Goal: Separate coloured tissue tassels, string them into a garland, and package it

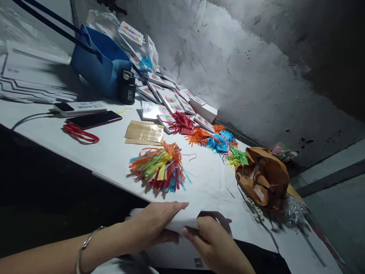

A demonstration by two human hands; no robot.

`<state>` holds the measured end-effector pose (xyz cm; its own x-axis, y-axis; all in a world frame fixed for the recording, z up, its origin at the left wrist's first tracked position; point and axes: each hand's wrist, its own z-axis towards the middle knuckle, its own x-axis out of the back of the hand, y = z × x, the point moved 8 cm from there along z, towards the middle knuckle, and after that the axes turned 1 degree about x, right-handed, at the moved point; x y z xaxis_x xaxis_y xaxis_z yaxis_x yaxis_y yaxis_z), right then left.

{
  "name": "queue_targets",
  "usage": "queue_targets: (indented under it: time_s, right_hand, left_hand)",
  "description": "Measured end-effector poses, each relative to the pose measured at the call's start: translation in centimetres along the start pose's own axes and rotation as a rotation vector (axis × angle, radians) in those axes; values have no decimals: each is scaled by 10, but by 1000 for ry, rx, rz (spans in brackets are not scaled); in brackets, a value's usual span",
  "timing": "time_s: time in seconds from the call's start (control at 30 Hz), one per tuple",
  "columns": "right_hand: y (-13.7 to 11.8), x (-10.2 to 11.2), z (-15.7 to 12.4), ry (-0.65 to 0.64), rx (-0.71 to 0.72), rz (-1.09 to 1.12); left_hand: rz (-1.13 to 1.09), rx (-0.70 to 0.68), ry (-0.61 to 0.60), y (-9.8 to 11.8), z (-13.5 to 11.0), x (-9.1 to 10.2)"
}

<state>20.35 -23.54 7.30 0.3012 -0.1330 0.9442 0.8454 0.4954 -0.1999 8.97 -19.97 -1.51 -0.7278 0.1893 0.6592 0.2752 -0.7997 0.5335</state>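
Near the table's front edge, my left hand point(158, 220) grips the left side of a white cardboard box point(184, 223), fingers pressed along it. My right hand point(215, 241) is closed on the box's right end, thumb on the near face. Much of the box is hidden by the hands. Just beyond them lies a bunch of multicoloured paper tassels point(159, 167), in orange, yellow, green, red and blue. A white cord point(192, 156) lies beside the bunch.
Printed white boxes point(171, 99) are heaped by the wall, with more tassels point(218, 141) alongside. A brown bag point(264, 175) stands at right. Brown sticker sheets point(142, 132), a phone point(95, 120), a black bottle point(127, 87), a blue bag point(99, 61) and flat white cardboard point(37, 76) occupy the left.
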Motion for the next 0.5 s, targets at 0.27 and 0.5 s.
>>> queue_targets:
  time_s: [0.27,0.5]
  right_hand:
    - [28,39,-42,606,-79,267]
    - [63,-86,-80,804,-710,897]
  left_hand:
    - [-222,211,-29,-24,15,20]
    - [-388,301,124,-47,19,32]
